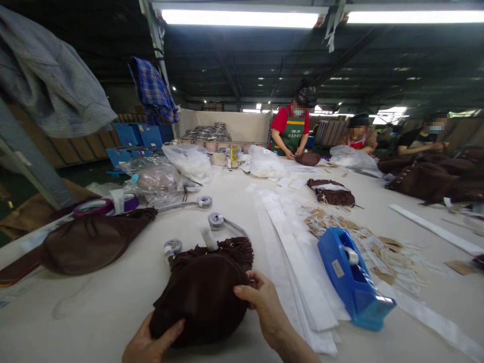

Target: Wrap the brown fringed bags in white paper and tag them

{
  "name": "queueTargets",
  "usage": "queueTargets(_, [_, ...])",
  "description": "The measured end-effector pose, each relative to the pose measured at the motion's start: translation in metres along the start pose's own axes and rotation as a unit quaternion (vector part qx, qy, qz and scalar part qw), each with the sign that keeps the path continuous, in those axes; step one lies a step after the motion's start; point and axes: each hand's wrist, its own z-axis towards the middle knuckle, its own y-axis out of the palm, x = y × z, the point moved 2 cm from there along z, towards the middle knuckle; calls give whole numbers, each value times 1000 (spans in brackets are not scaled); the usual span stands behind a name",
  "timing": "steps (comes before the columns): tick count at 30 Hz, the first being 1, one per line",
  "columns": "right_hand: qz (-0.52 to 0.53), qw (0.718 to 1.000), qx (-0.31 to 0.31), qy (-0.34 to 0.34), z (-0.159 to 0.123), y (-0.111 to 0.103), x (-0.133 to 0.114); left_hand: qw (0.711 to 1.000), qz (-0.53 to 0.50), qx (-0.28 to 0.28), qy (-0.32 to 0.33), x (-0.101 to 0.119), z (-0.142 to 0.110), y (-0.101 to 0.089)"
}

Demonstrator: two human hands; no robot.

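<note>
A dark brown handbag [204,295] with a gathered, fringed top lies on the table in front of me. My left hand [153,340] grips its lower left side, with the thumb on the front and the other fingers mostly hidden. On the bag's right edge my right hand [260,297] pinches the material between thumb and fingers. A white strip [208,237] sticks up from the bag's top. Behind it, a wrapped strap [217,221] ends in a grey coil, and another grey coil [173,247] rests at the upper left of the bag.
A blue tape dispenser [350,277] stands at right beside long white paper strips [291,252]. Hang tags [378,247] lie in a heap behind it. Another brown bag [91,242] is at left, near purple tape rolls [94,207]. Several co-workers, one in a green apron [294,132], sit or stand across the table.
</note>
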Motion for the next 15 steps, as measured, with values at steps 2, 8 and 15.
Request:
queueTargets(2, [12, 999, 39, 2, 1, 1, 6, 1000, -5, 14, -4, 8, 3, 6])
queueTargets(8, [-13, 990, 127, -52, 11, -11, 31, 996, 46, 74, -10, 19, 18, 22])
queueTargets(15, [-321, 920, 189, -122, 22, -33, 28, 999, 11, -9, -32, 16, 27, 30])
